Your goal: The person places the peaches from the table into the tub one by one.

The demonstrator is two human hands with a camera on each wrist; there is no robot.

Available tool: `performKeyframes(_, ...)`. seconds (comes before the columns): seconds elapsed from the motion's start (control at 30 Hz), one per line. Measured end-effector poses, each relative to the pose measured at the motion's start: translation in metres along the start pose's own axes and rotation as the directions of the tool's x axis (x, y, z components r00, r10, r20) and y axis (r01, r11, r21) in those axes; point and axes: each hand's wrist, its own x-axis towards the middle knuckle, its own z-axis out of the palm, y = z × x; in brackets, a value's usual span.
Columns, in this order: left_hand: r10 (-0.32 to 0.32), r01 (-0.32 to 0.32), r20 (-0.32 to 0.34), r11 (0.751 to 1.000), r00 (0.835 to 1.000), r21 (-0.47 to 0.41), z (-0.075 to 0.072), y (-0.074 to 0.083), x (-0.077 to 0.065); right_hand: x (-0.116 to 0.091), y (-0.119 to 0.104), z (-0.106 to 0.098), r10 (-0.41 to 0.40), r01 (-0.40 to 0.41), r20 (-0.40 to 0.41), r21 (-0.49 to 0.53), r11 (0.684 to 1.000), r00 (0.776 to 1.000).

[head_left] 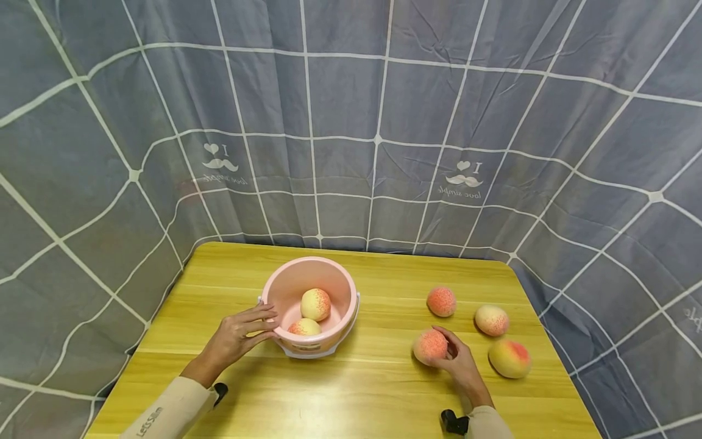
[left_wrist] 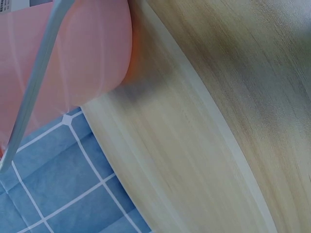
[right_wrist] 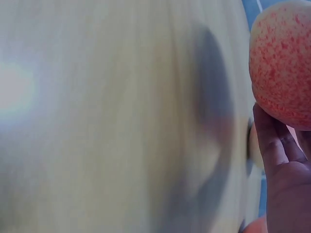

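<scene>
A pink bucket (head_left: 311,266) with a pale handle stands left of the table's middle, two yellow-and-red peaches (head_left: 315,304) inside it. My left hand (head_left: 238,336) holds the bucket's left rim, its fingertips lying over the edge. In the left wrist view the bucket's side (left_wrist: 92,53) shows, but not the hand. My right hand (head_left: 459,364) grips a red-speckled peach (head_left: 429,347) from its right side. Seen from the right wrist, this peach (right_wrist: 282,63) sits at the fingertips, with a shadow on the tabletop beside it.
Three more peaches lie on the right of the yellow wooden table (head_left: 373,390): a red one (head_left: 441,302), a pale one (head_left: 492,321) and a larger yellow one (head_left: 510,358) beside my right hand. A grey checked curtain (head_left: 351,164) surrounds the table's back and sides.
</scene>
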Motion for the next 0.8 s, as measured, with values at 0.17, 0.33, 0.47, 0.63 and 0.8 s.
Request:
performKeyframes(0.17, 0.003, -0.003, 0.004, 1.000, 1.000, 0.007, 0.000, 0.000, 0.001, 0.009, -0.010, 0.009, -0.033, 0.033, 0.010, 0.019, 0.999, 0.999)
performKeyframes(0.33, 0.005, -0.005, -0.001, 1.000, 1.000, 0.014, -0.001, 0.000, 0.000, 0.017, -0.025, 0.020, -0.059, 0.058, 0.025, 0.039, 0.998, 0.998)
performKeyframes(0.47, -0.001, 0.001, -0.002, 1.000, 1.000, 0.010, -0.001, 0.002, 0.000, 0.025, -0.040, 0.026, -0.086, 0.083, 0.043, 0.049, 0.995, 0.995)
performKeyframes(0.63, 0.013, -0.013, -0.012, 1.000, 1.000, 0.008, -0.002, 0.002, 0.000, 0.036, -0.054, 0.032, -0.143, 0.142, 0.067, 0.028, 0.990, 0.987)
performKeyframes(0.8, 0.013, -0.013, -0.011, 1.000, 1.000, -0.001, -0.003, 0.001, 0.001, 0.044, -0.066, 0.036, -0.187, 0.185, 0.078, 0.033, 0.982, 0.979)
